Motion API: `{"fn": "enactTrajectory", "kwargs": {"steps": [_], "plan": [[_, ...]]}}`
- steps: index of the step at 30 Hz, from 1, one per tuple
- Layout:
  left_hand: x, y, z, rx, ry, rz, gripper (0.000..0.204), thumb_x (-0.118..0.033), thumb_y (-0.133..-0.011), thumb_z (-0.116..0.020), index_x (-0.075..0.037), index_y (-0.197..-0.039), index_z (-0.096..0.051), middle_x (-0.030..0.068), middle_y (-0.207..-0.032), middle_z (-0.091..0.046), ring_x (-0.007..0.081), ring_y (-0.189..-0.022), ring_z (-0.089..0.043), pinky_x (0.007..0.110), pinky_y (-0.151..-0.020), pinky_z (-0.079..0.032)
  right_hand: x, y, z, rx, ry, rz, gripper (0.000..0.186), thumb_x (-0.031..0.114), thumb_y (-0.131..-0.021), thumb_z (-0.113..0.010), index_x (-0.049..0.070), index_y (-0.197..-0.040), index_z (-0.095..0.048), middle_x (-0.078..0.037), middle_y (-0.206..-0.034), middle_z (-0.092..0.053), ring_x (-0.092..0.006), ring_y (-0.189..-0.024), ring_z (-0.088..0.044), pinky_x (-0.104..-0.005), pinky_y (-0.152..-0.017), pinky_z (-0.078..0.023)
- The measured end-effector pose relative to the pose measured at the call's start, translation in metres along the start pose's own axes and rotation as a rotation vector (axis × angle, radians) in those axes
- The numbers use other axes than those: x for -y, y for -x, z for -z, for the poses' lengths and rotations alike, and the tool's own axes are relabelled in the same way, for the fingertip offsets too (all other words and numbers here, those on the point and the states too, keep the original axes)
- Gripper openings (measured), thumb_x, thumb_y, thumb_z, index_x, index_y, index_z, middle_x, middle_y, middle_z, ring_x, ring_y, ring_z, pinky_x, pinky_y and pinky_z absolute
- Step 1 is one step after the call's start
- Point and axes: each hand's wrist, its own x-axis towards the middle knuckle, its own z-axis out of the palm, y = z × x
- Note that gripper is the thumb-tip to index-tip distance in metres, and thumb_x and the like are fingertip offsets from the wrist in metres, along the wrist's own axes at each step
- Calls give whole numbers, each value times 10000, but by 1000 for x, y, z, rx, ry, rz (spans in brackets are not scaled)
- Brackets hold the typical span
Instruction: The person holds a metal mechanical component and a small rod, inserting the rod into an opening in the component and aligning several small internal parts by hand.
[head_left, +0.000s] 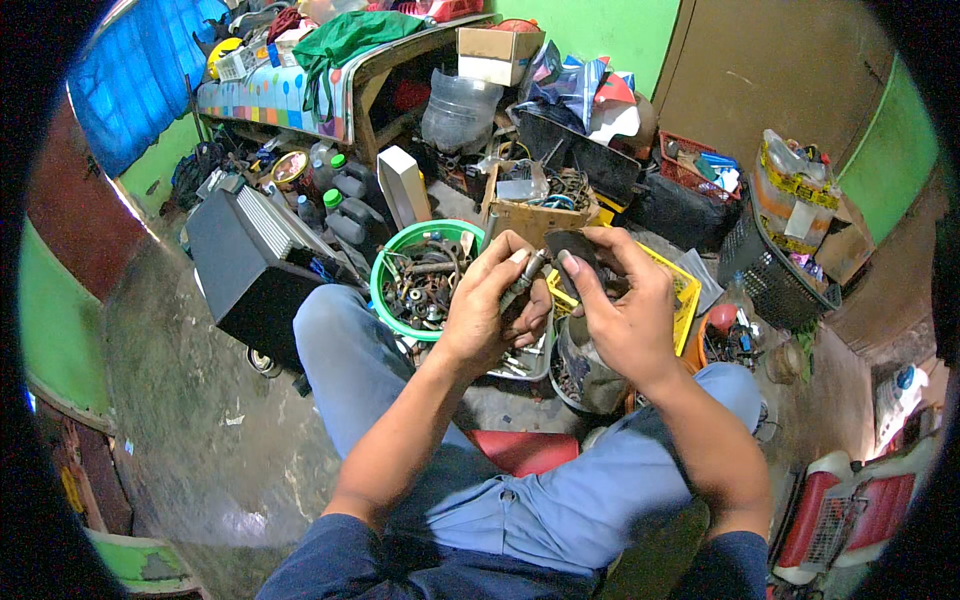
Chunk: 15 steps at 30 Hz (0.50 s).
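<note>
My left hand (478, 305) is closed around a slim greyish metal rod-like part (527, 278), which points up and toward the right. My right hand (632, 312) pinches a dark, flat piece (569, 246) between thumb and fingers. The two pieces are held close together above my lap; whether they touch I cannot tell. Beneath my left hand is a green-rimmed basin (386, 308) full of small metal parts. Below my right hand stands a round grey container (590, 372), partly hidden by the hand.
A yellow crate (688, 290) lies behind my right hand. Ahead sits a wooden box (530, 222) of wires and parts. A black cabinet-like box (245, 285) is at the left, a dark basket (775, 265) at the right. A cluttered table (275, 98) stands at the back.
</note>
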Motion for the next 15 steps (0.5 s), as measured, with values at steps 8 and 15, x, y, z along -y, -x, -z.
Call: {"fn": "enactTrajectory", "kwargs": {"steps": [8, 15], "plan": [[4, 5, 6, -31, -32, -9, 189, -283, -1040, -383, -113, -966, -420, 59, -544, -479, 103, -346, -345, 225, -308, -282, 5, 2, -7, 3, -9, 16, 221, 59, -868, -681, -22, -1067, -634, -187, -907, -712, -270, -861, -724, -362, -751, -549], [5, 7, 8, -63, -137, -40, 211, -316, -1017, -415, -108, -1030, -448, 49, -555, -462, 109, -386, -373, 241, -324, -309, -2, 7, -10, -13, -51, 41, 196, 54, -848, -702, -17, -1025, -658, -175, -903, -715, -277, -848, -723, -359, -745, -550]]}}
